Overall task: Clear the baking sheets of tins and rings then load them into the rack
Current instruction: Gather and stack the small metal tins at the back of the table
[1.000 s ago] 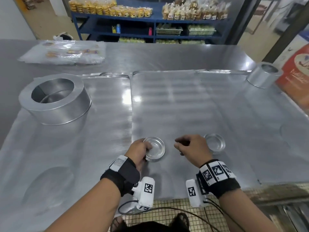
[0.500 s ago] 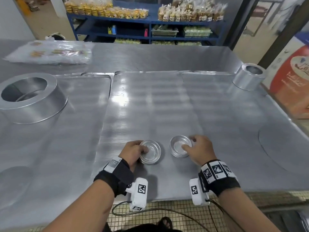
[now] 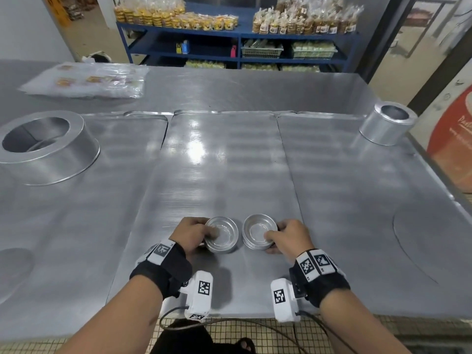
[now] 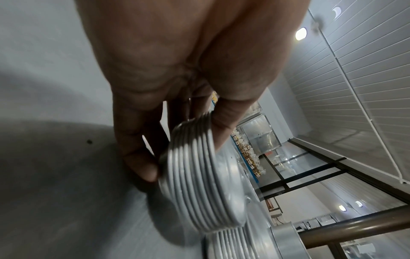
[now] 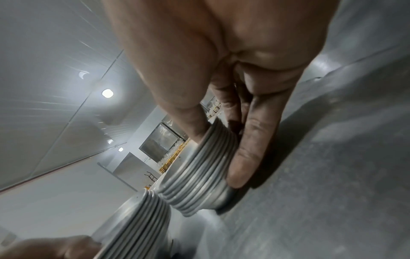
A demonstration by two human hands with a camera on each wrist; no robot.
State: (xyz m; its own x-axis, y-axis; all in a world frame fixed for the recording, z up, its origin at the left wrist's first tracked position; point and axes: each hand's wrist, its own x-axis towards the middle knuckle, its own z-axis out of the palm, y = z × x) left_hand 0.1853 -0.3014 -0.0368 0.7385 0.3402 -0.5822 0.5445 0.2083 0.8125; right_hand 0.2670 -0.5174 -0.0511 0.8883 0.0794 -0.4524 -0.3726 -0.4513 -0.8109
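Two stacks of several small round tins stand side by side near the front of the middle baking sheet (image 3: pixel 222 159). My left hand (image 3: pixel 196 235) grips the left tin stack (image 3: pixel 221 238), thumb inside the top tin; in the left wrist view that left tin stack (image 4: pixel 199 189) is pinched between thumb and fingers. My right hand (image 3: pixel 286 237) grips the right tin stack (image 3: pixel 259 232), thumb over its rim; the right wrist view shows the right tin stack (image 5: pixel 199 175) tilted off the sheet. The stacks nearly touch.
A large cake ring (image 3: pixel 43 146) stands on the left baking sheet (image 3: pixel 76 226). A small tall ring (image 3: pixel 385 126) stands at the far corner of the right baking sheet (image 3: pixel 357 200). Plastic bags (image 3: pixel 86 80) lie on the table behind. Blue shelves (image 3: pixel 237 47) of packed goods stand beyond.
My right hand reached the right tin stack, took hold of it and slid it left beside the stack in my left hand. The left hand kept its grip.
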